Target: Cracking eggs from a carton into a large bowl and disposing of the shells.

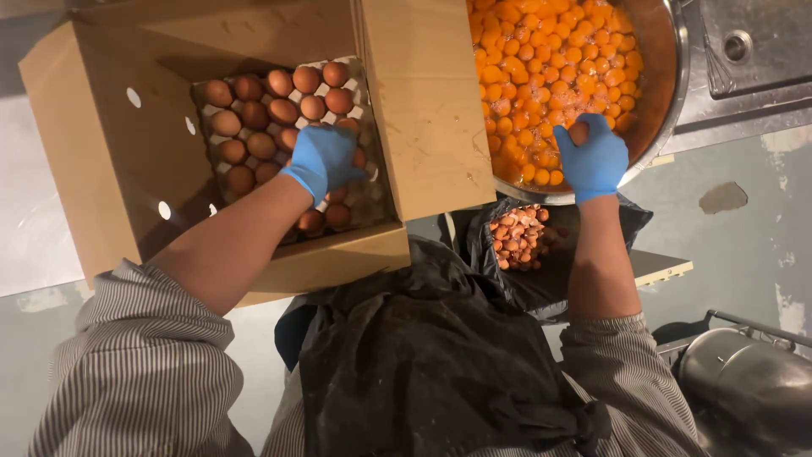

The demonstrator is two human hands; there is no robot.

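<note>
There was only one view, from a camera worn on the person's head. It looked almost straight down over the chest and dark apron (440, 364), close enough that both forearms filled the middle of the frame. The cardboard box (101, 152) sat at upper left, the metal bowl (664, 93) at upper right, and bare floor (744, 245) showed at the right edge. No second view shared any of it.

Commercial kitchen: huge steel bowl (660, 101) of yolks, carton of egg trays (110, 169), steel counter (744, 76).
</note>
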